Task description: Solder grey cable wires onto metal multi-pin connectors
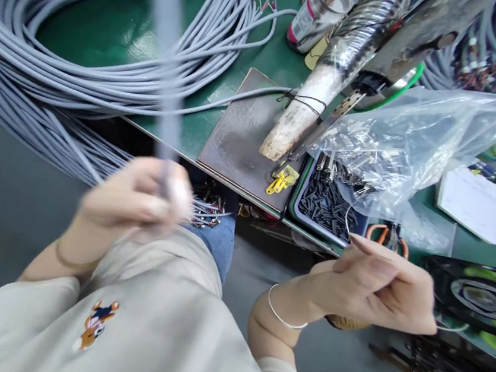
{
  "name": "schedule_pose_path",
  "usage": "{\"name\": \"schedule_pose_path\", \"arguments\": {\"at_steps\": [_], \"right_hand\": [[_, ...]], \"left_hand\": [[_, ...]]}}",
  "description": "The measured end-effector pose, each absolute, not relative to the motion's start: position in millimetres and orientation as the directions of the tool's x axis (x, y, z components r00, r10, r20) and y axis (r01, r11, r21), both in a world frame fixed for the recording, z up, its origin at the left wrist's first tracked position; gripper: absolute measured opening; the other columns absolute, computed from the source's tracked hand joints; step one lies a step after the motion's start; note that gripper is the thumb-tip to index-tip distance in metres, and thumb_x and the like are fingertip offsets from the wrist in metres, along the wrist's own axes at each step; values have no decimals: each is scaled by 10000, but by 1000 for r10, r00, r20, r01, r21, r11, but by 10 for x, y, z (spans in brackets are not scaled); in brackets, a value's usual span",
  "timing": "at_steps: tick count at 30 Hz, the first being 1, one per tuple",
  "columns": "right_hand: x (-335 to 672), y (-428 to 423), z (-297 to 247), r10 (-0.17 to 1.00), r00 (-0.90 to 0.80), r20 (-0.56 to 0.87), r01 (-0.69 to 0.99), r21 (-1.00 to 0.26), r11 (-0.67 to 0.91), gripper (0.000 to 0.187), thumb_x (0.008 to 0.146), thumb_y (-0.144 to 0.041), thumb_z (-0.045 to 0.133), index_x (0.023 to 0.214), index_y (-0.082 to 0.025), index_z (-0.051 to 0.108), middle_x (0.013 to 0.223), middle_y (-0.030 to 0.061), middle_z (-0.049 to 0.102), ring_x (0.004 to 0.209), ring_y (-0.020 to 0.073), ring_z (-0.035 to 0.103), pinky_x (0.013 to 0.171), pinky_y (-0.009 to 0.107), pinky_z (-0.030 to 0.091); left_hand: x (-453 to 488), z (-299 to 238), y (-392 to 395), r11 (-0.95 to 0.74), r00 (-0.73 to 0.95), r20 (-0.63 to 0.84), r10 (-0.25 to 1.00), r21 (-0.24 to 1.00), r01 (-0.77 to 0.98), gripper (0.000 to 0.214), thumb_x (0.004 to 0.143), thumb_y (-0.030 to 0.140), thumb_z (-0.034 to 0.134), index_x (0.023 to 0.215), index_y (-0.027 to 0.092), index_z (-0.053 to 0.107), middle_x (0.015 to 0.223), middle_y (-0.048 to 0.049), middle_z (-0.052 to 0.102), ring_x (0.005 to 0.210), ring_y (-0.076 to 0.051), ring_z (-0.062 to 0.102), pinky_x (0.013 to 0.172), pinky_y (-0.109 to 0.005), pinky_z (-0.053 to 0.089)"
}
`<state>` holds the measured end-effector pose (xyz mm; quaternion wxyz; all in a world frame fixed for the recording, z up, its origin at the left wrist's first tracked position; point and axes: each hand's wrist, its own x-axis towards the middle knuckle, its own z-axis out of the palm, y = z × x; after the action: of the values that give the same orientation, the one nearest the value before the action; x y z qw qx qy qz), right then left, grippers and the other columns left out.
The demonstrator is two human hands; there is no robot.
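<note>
Green bench (114, 27) is piled with gray coils (42, 67). I see my left hand (134, 200) closed around one blurry cable (165, 81). My right hand (379, 290) pinches a wire (347, 220) by the tray (296, 200). I think most coils are not done yet.

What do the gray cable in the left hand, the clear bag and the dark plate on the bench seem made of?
The gray cable, gripped by the left hand: likely a matte plastic or rubber jacket; smooth, though blurred. The clear bag: thin glossy plastic film; see-through and creased. The dark plate: probably metal, dull and stained; flat with thin edges.
</note>
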<state>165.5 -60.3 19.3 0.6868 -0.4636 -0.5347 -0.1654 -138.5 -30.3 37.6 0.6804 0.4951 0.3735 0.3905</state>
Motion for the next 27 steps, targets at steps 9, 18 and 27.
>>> {"name": "schedule_pose_path", "arguments": {"at_steps": [9,18,27], "right_hand": [[2045,-510,231,245,475,845,597,-514,616,256,932,-426,711,751,-253,765,433,-108,169,314,32,25,293,212,34],[1623,-823,186,665,302,683,712,-626,320,152,933,-301,699,832,-245,799,545,-52,584,404,68,425,420,246,272],[1290,-709,37,959,-14,284,679,-701,218,114,943,-276,684,877,-203,741,608,-68,590,475,52,412,507,210,372]], "left_hand": [[65,1,-652,582,972,-9,235,802,-133,300,880,410,749,1056,184,836,587,-13,666,556,-122,567,502,-224,456],[-175,-162,-257,534,498,-295,816,716,-450,282,740,348,723,933,142,724,665,37,574,412,-28,304,424,-217,179],[-109,-157,-317,561,519,-301,800,682,-469,416,827,549,658,970,158,670,726,-11,634,525,-83,475,434,-208,303]]}}
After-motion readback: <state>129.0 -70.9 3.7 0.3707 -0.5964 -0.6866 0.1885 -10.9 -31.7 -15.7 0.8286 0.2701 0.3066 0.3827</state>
